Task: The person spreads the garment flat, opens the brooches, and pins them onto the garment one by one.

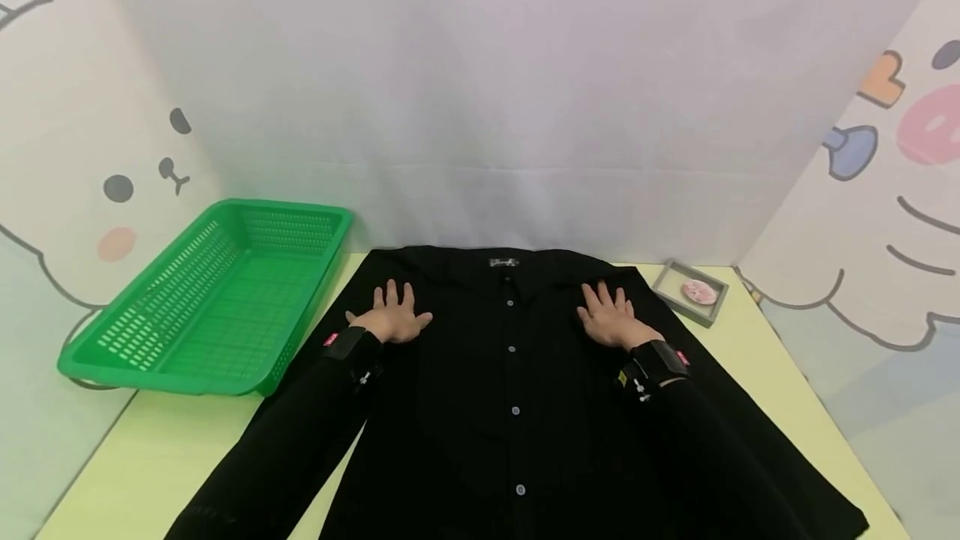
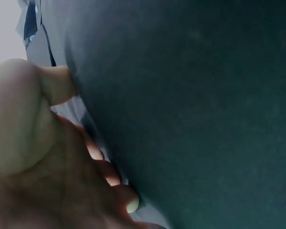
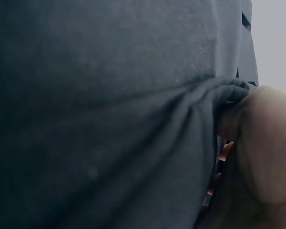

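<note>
A black button-up shirt (image 1: 465,390) lies spread front side up, its collar and label toward the back wall and its row of buttons running down the middle. My left hand (image 1: 392,322) rests on the upper left of the shirt with fingers spread. On the upper right, my right hand (image 1: 611,319) presses the cloth with its fingers extended. In the left wrist view the fingertips of the left hand (image 2: 52,143) touch fairly smooth fabric. Folds of cloth bunch up by the thumb of the right hand (image 3: 262,143) in the right wrist view.
To the left stands a green plastic basket (image 1: 210,382) with perforated sides. A small grey tray (image 1: 670,300) holding a pink oval object (image 1: 699,292) sits at the back right. The pale yellow table (image 1: 150,457) meets a white curtain-like wall (image 1: 487,190) behind the shirt.
</note>
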